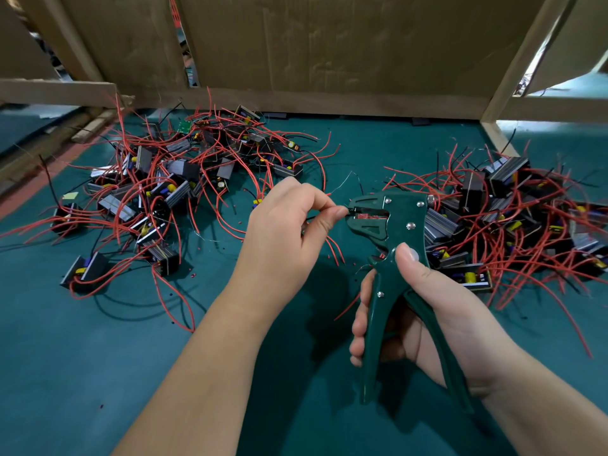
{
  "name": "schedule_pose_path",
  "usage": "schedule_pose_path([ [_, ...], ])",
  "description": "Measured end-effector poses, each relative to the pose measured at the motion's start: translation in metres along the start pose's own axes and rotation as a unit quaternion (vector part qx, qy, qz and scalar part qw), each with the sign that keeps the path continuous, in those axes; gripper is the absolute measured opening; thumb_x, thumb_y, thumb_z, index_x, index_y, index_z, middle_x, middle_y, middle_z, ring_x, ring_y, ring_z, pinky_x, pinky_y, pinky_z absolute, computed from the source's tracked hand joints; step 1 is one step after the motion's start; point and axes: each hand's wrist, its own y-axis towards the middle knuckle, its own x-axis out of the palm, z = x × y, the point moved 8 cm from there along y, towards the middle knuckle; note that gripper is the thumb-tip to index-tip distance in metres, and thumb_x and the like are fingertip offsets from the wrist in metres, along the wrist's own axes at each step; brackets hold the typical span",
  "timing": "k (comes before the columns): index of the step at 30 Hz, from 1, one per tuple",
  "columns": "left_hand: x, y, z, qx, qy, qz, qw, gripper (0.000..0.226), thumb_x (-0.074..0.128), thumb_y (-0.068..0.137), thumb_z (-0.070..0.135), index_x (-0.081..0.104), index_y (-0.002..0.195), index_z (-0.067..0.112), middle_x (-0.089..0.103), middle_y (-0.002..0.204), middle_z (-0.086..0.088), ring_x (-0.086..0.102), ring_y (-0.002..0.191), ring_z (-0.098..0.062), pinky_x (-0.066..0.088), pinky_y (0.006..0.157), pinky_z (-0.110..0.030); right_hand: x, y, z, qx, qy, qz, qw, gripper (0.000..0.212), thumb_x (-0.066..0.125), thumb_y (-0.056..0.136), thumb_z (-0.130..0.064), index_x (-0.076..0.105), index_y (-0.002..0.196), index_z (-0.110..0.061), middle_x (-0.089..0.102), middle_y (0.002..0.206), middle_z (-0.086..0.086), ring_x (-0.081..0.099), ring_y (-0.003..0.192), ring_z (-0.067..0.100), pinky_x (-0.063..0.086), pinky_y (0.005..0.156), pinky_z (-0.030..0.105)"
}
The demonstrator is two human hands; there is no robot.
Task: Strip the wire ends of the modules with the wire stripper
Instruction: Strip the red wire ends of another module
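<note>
Green plastic fills the middle of the view: the wire stripper (394,222) is held upright above the teal mat (98,357), its head pointing left. The right hand (427,317) is wrapped round the two handles, fingers curled over the front one, thumb laid up against the pivot; the handles look spread rather than squeezed together. The left hand (286,232) pinches a dark wire end (349,210) between thumb and forefinger right at the mouth of the jaws, which stand only slightly parted (which module this lead belongs to is hidden beneath the hand). Modules trailing red leads lie in two tangled heaps, one pile to the left (171,192) and another to the right (510,199). This looks like the feeding step: the end is being seated in the jaws. Next, I judge, comes a firm squeeze while the pinch holds the wire steady and straight, so that only the insulation comes away.
</note>
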Motion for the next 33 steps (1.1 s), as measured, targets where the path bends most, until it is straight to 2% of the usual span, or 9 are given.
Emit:
schedule_pose_path([
  [5,0.000,0.000,0.001,0.003,0.007,-0.002,1.000,0.013,0.064,0.089,0.016,0.064,0.079,0.007,0.033,0.069,0.018,0.039,0.063,0.006,0.029,0.061,-0.006,0.000,-0.001,0.000,0.004,0.007,-0.007,1.000,0.059,0.064,0.064,-0.060,0.065,0.078,-0.003,0.058,0.071,0.027,0.061,0.060,0.038,0.053,0.060,0.047],
  [8,0.000,0.000,0.002,0.002,0.006,-0.003,1.000,0.013,0.064,0.089,0.016,0.064,0.079,0.008,0.034,0.070,0.018,0.038,0.063,0.006,0.029,0.060,-0.006,0.001,-0.001,0.000,0.001,0.001,-0.003,1.000,0.061,0.063,0.066,-0.065,0.064,0.075,-0.004,0.058,0.068,0.026,0.061,0.058,0.037,0.053,0.058,0.046],
  [18,-0.002,0.002,0.003,0.007,0.015,-0.003,1.000,0.012,0.064,0.088,0.014,0.065,0.079,0.005,0.034,0.070,0.019,0.039,0.067,0.007,0.029,0.064,-0.008,-0.004,-0.002,0.001,0.006,-0.016,0.024,1.000,0.056,0.058,0.068,-0.062,0.062,0.069,-0.006,0.056,0.064,0.025,0.058,0.052,0.035,0.052,0.055,0.044],
  [23,0.003,0.000,0.001,-0.001,0.003,-0.014,1.000,0.014,0.060,0.091,0.015,0.064,0.081,0.006,0.038,0.072,0.018,0.041,0.070,0.006,0.030,0.067,-0.008,-0.015,-0.002,0.001,0.010,-0.021,0.086,0.996,0.061,0.063,0.068,-0.069,0.057,0.061,-0.009,0.049,0.055,0.018,0.050,0.041,0.028,0.049,0.048,0.036],
  [25,0.011,-0.003,0.001,-0.026,-0.036,-0.039,0.998,0.020,0.048,0.097,0.019,0.063,0.085,0.011,0.049,0.078,0.011,0.045,0.077,0.003,0.033,0.074,-0.008,-0.017,0.000,0.000,-0.003,-0.011,0.107,0.994,0.061,0.059,0.064,-0.072,0.054,0.058,-0.011,0.047,0.053,0.016,0.047,0.039,0.026,0.046,0.045,0.033],
  [28,0.024,-0.008,-0.005,-0.094,-0.103,-0.074,0.987,0.022,0.035,0.098,0.021,0.056,0.092,0.023,0.055,0.090,0.010,0.049,0.090,0.005,0.034,0.083,-0.009,-0.014,0.004,-0.005,-0.046,0.105,0.090,0.989,0.053,0.054,0.070,-0.063,0.061,0.063,-0.011,0.054,0.058,0.016,0.056,0.047,0.029,0.052,0.050,0.038],
  [30,0.025,-0.009,-0.013,-0.140,-0.128,-0.073,0.979,0.023,0.035,0.097,0.016,0.055,0.092,0.026,0.050,0.080,0.015,0.050,0.079,0.002,0.037,0.075,-0.014,-0.017,0.006,-0.014,-0.088,0.169,0.081,0.978,0.048,0.053,0.075,-0.053,0.064,0.073,-0.006,0.061,0.069,0.021,0.063,0.060,0.034,0.057,0.060,0.046],
  [33,0.024,-0.008,-0.025,-0.236,-0.231,-0.051,0.943,0.030,0.037,0.099,0.004,0.057,0.088,0.024,0.041,0.062,0.016,0.038,0.058,-0.001,0.030,0.059,-0.015,-0.019,0.005,-0.022,-0.108,0.168,0.071,0.977,0.044,0.055,0.075,-0.046,0.061,0.083,-0.003,0.063,0.092,0.026,0.065,0.066,0.036,0.057,0.066,0.049],
])
